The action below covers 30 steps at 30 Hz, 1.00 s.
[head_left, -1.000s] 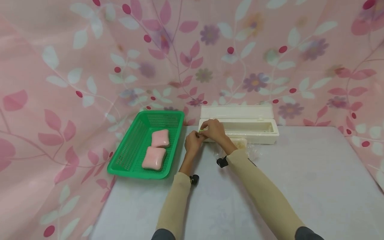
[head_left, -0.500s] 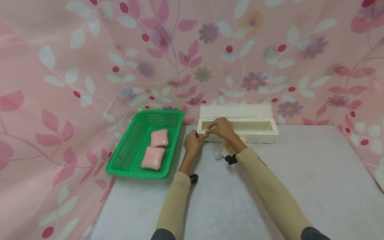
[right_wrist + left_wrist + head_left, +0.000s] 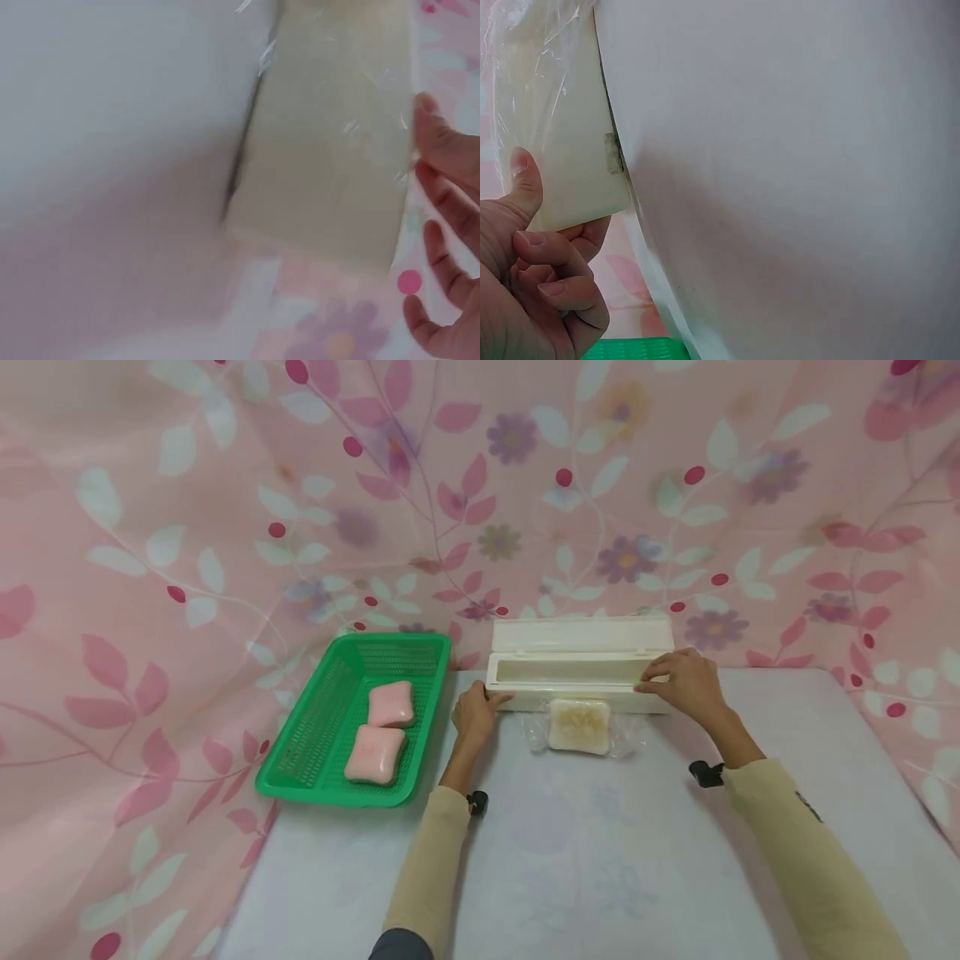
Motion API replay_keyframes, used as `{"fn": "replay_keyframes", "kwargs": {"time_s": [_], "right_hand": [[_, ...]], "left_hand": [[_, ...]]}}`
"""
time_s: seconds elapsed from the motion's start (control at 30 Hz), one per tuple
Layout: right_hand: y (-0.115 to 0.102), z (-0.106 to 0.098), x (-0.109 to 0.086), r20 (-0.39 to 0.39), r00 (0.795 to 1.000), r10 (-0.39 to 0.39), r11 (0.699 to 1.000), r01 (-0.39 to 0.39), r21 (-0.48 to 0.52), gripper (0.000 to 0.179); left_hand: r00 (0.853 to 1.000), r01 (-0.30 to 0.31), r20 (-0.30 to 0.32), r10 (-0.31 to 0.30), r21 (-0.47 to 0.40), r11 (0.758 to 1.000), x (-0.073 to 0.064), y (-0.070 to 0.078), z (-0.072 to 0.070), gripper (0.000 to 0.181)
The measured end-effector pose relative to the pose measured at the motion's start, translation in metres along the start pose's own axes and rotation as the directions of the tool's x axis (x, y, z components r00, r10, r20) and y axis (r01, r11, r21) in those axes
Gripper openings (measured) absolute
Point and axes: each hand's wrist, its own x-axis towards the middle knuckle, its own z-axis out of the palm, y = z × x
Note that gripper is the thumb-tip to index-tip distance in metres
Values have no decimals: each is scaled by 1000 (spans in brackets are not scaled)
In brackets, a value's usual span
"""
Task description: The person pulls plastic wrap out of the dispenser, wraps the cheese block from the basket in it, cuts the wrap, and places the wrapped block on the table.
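A long white cling film box point(image 3: 555, 700) stands at the back of the table with its lid raised. My left hand point(image 3: 474, 714) grips its left end, the thumb on the front face and fingers round the end, as the left wrist view shows. At the right end of the front rim, my right hand point(image 3: 686, 683) pinches a small yellow-green slider point(image 3: 639, 683), mostly hidden by the fingers. Clear film point(image 3: 352, 127) hangs down the box's front. On the table before the box, a cream bar with a tan patch point(image 3: 580, 727) lies among crumpled clear film point(image 3: 626, 737).
To the left stands a green plastic basket point(image 3: 300, 768) with two pink pillow-shaped bars point(image 3: 375, 754) in it. A pale cloth covers the table point(image 3: 592, 860). Behind the box hangs a pink flowered curtain point(image 3: 465, 527).
My right hand has slid along the box's front rim from the left end to the right end, uncovering the cream bar. My left hand stays at the left end.
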Motion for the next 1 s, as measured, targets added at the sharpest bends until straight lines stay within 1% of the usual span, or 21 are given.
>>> {"fn": "replay_keyframes", "kwargs": {"time_s": [0.07, 0.17, 0.27, 0.33, 0.4, 0.5, 0.53, 0.6, 0.73, 0.8, 0.83, 0.93, 1.0], "right_hand": [[10, -5, -5, -20, 999, -31, 999, 31, -10, 14], [21, -8, -10, -47, 996, -70, 998, 70, 1, 14], [31, -12, -16, -66, 995, -70, 997, 73, 37, 13], [41, -17, -21, -58, 997, -53, 997, 56, 61, 14], [51, -23, -26, -35, 999, -16, 996, 19, 86, 16], [62, -29, -33, -17, 1000, 20, 997, -18, 76, 18], [65, -30, -34, -25, 1000, 17, 998, -15, 64, 17], [66, -30, -34, -71, 997, -16, 999, 18, 31, 16], [66, -27, -34, -172, 982, -78, 997, 74, -28, 16], [64, -25, -35, -182, 982, -54, 999, 52, -16, 17], [62, -24, -36, -176, 984, -28, 1000, 29, 1, 18], [53, -19, -40, -130, 989, 75, 995, -67, 70, 22], [46, -14, -45, -122, 982, 141, 986, -128, 107, 27]], "left_hand": [[1000, 1, 5, -1, 6, 1000, 0, 1, 0, 46], [1000, -11, 23, 11, 9, 1000, 0, 2, 0, 45], [999, -27, 33, 26, 12, 1000, 0, 3, 2, 44], [999, -28, 31, 28, 12, 1000, -1, 3, 3, 44], [999, -28, 28, 28, 18, 999, -1, 4, 4, 43], [999, -19, 29, 18, 26, 999, -2, 5, 3, 43], [999, -18, 29, 17, 28, 999, -2, 5, 3, 43], [999, -19, 30, 19, 29, 999, -1, 5, 4, 43], [999, -22, 38, 21, 28, 999, 2, 5, 5, 43], [999, -25, 47, 23, 36, 999, 2, 3, 4, 44], [999, -25, 49, 23, 39, 999, 2, 1, 4, 45], [999, -8, 46, 6, 43, 999, 2, -2, 1, 46], [999, 21, 43, -23, 48, 999, 1, -4, -1, 47]]}}
